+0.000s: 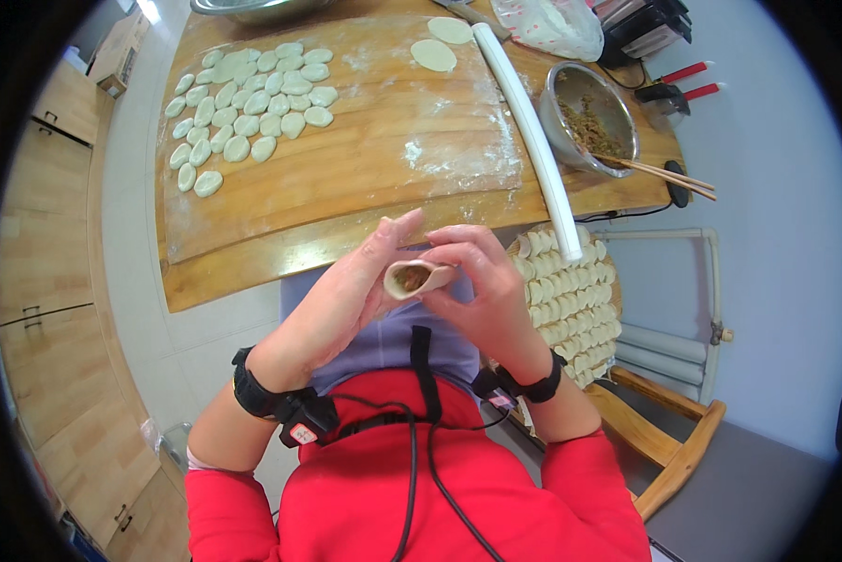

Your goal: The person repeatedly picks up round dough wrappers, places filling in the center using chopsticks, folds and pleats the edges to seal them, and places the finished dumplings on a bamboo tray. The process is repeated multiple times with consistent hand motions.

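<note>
A partly folded dumpling wrapper with minced filling showing in its open mouth is between my hands, above my lap. My left hand cradles it from the left, palm inward with the thumb raised. On the other side, my right hand pinches the wrapper's right edge between thumb and fingers. Beyond my hands, many small dough pieces lie on the floured wooden board. Two rolled round wrappers rest near its far right corner.
A long white tube crosses the table's right side and overhangs its front edge. Behind it stands a metal bowl of filling with chopsticks. To my right, a round tray of folded dumplings sits by a wooden chair.
</note>
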`<state>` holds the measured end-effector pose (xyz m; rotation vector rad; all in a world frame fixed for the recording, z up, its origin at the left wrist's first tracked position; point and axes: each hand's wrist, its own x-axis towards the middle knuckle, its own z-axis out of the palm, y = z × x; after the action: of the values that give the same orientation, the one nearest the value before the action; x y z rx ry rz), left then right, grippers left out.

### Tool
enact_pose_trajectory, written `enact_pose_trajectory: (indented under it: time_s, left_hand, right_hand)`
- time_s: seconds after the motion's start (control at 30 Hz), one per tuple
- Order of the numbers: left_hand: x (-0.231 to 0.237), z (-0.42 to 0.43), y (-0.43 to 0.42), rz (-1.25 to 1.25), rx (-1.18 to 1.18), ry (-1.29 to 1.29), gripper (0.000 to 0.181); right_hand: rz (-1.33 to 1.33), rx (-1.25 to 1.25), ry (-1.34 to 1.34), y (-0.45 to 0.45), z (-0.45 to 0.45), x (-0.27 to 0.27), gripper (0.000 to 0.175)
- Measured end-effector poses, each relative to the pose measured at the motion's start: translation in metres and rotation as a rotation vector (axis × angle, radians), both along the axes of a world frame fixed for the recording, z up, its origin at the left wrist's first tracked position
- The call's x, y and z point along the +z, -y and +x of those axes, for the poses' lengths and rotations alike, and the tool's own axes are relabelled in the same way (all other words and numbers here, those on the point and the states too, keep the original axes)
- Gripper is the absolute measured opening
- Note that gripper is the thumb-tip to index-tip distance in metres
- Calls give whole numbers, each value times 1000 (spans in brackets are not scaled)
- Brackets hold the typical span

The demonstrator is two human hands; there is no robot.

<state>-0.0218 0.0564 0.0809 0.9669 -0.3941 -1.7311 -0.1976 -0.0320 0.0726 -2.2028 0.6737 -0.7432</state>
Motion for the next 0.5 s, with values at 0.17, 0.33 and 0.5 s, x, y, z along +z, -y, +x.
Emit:
enact_pose_trajectory:
  time_s: [0.17, 0.33, 0.5]
  left_hand:
    - [-8, -16, -3, -96, 144, 273, 53]
    - [-18, -36, -3, -257, 449, 579, 39]
    - [-18, -35, 1, -455, 567, 1138, 37]
  right_hand:
    - [407, -212, 99, 6, 0, 3, 29]
    - [489, -240, 172, 0, 4, 3, 29]
    - [399, -254, 101, -7, 6, 10, 32]
